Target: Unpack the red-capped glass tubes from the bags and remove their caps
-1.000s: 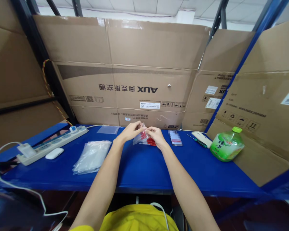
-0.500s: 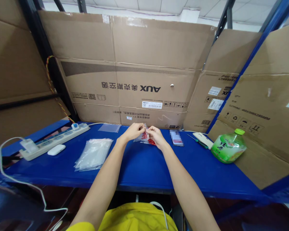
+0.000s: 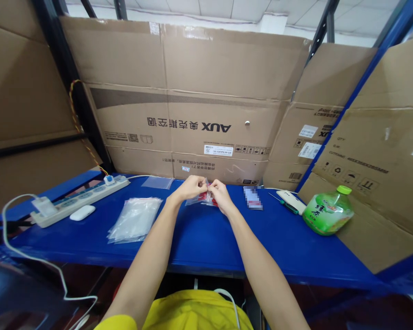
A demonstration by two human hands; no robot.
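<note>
My left hand (image 3: pixel 191 188) and my right hand (image 3: pixel 219 194) meet at the far middle of the blue table (image 3: pixel 199 238). Both pinch the top edge of a small clear plastic bag (image 3: pixel 202 197) with red pieces inside, held just above the table. The fingers of both hands are closed on the bag's rim. A stack of empty clear bags (image 3: pixel 135 219) lies to the left of my left arm. One more flat clear bag (image 3: pixel 157 182) lies at the back near the cardboard.
A white power strip (image 3: pixel 82 199) with a plugged charger and a white case (image 3: pixel 82 212) sit at the left. Right of my hands lie a phone (image 3: pixel 253 198), a white tool with a green screwdriver (image 3: pixel 289 200) and a green bottle (image 3: pixel 327 213). Cardboard boxes (image 3: pixel 192 101) wall in the back and right.
My hands have drawn closer together on the bag's top edge and lowered it slightly; the red pieces are now mostly hidden behind my fingers. The view shifted a little.
</note>
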